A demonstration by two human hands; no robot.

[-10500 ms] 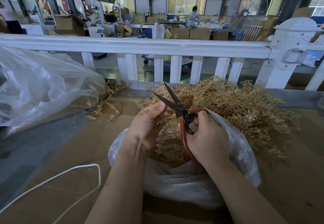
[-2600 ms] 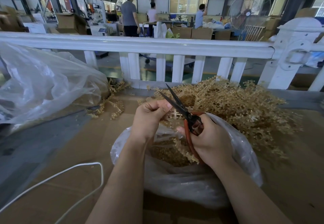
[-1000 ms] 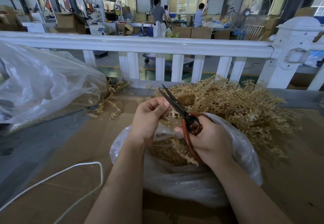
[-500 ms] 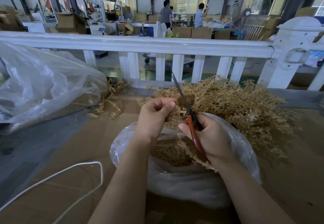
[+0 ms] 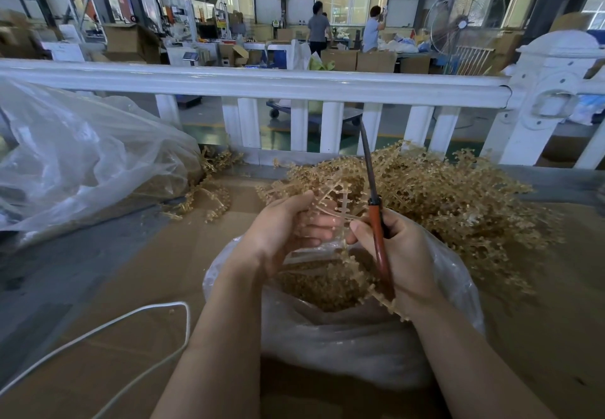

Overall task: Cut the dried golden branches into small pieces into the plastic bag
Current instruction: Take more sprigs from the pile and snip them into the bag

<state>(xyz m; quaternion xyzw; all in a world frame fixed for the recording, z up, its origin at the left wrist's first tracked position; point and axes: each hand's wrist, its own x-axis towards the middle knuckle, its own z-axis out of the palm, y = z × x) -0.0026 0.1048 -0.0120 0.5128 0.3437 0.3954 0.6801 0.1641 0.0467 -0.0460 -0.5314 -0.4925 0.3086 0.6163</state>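
The scissors (image 5: 373, 209) have snapped closed and swung upright above the plastic bag (image 5: 343, 336): one cut looks finished. The right hand (image 5: 397, 255) grips their handles; the left hand (image 5: 284, 232) pinches a branch (image 5: 334, 204) over the bag, with the uncut pile (image 5: 458, 199) behind it.

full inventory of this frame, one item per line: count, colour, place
golden branches: one heap, gold, behind the bag
branch in hand: one, gold, over the bag mouth
cut pieces: many, gold, inside the bag
plastic bag: one, clear, centre
scissors: one pair, red handles, dark blades closed, pointing up
large plastic bag: one, clear, left
loose sprigs: a few, gold, beside the large bag
cord: one, white, lower left
railing: one, white, across the back
fan: one, grey, far right
people: two, far background
left hand: holds the branch
right hand: holds the scissors
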